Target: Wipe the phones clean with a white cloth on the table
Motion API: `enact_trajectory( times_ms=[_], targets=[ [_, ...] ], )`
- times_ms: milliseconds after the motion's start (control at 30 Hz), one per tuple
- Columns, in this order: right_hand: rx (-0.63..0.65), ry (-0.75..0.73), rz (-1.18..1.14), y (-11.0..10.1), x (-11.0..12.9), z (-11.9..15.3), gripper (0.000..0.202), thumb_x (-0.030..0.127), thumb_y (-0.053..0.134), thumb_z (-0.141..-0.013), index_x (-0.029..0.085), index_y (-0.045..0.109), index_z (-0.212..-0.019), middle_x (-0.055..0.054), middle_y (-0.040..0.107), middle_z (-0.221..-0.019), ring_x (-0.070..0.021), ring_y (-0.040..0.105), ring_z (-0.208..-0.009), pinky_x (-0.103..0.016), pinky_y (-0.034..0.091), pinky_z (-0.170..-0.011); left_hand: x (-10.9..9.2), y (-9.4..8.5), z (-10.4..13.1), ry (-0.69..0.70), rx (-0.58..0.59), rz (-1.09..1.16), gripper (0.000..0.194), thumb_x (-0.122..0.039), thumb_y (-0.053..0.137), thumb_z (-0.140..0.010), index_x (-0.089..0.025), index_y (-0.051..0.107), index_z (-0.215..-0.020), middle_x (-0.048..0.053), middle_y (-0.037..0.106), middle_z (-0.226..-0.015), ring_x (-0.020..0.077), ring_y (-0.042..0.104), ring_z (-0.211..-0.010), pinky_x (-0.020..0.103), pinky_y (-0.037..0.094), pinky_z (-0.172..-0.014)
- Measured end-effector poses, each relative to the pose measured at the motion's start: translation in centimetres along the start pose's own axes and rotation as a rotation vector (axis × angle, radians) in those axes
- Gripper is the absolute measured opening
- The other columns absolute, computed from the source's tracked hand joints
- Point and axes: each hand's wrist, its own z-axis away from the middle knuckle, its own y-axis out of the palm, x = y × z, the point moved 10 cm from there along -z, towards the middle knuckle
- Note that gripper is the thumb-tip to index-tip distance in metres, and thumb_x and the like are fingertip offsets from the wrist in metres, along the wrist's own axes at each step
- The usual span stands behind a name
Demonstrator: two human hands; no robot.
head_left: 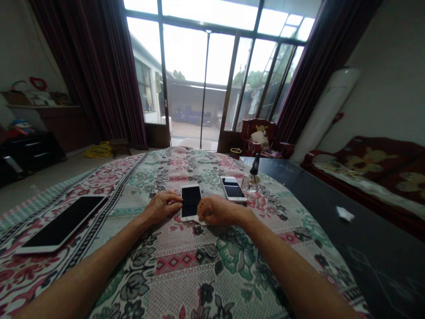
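A white phone (191, 201) with a dark screen lies face up on the patterned cloth (179, 274). My left hand (163, 206) rests at the phone's left edge, its fingers together against the side. My right hand (212, 210) is closed at the phone's right edge, on a white tissue (201, 221) that shows a little beneath the fingers. Behind and to the right lies a second white phone (233, 188). Beside that one stands a clear bottle (251, 179) with a black spray top.
A white tablet (63, 223) lies at the left on the cloth. On the dark tabletop (318, 195) at the right is a crumpled white tissue (345, 214). Beyond the table are a wooden chair (259, 133), a wooden sofa (372, 159) and glass doors.
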Motion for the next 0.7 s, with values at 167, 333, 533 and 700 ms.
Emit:
enact_trajectory(
  times_ms=[167, 333, 533, 700],
  targets=[
    [-0.012, -0.011, -0.047, -0.4, -0.3, 0.5, 0.021, 0.0, 0.055, -0.071, 0.017, 0.069, -0.073, -0.001, 0.068, -0.085, -0.0103, 0.06, -0.078, -0.021, 0.043, -0.072, -0.1, 0.0, 0.0, 0.003, 0.004, -0.006, 0.021, -0.034, 0.064, -0.076, -0.021, 0.076, -0.089, 0.007, 0.069, -0.092, 0.016, 0.063, -0.074, 0.027, 0.05, -0.064],
    [-0.092, -0.115, -0.016, 0.3, 1.8, -0.5, 0.021, 0.001, 0.054, -0.075, 0.017, 0.067, -0.073, -0.003, 0.069, -0.091, -0.0116, 0.059, -0.085, -0.024, 0.043, -0.081, -0.3, -0.1, 0.0, 0.015, -0.012, -0.015, 0.021, -0.033, 0.065, -0.075, -0.021, 0.076, -0.087, 0.007, 0.07, -0.091, 0.0171, 0.064, -0.077, 0.029, 0.05, -0.07],
    [-0.14, -0.136, 0.039, 1.3, 2.8, -1.4, 0.019, 0.005, 0.053, -0.08, 0.018, 0.066, -0.077, -0.004, 0.07, -0.098, -0.0127, 0.058, -0.093, -0.027, 0.041, -0.089, -0.8, -0.4, -0.1, 0.022, -0.024, -0.027, 0.018, -0.03, 0.067, -0.072, -0.023, 0.077, -0.085, 0.006, 0.071, -0.088, 0.0169, 0.064, -0.078, 0.029, 0.05, -0.072],
    [-0.196, -0.173, 0.062, 1.9, 3.6, -1.7, 0.018, 0.009, 0.051, -0.084, 0.017, 0.067, -0.082, -0.005, 0.068, -0.1, -0.013, 0.057, -0.097, -0.027, 0.039, -0.09, -1.3, -0.5, -0.1, 0.049, -0.035, -0.011, 0.017, -0.029, 0.066, -0.071, -0.022, 0.076, -0.083, 0.005, 0.071, -0.089, 0.0182, 0.065, -0.082, 0.03, 0.051, -0.075]
  ],
)
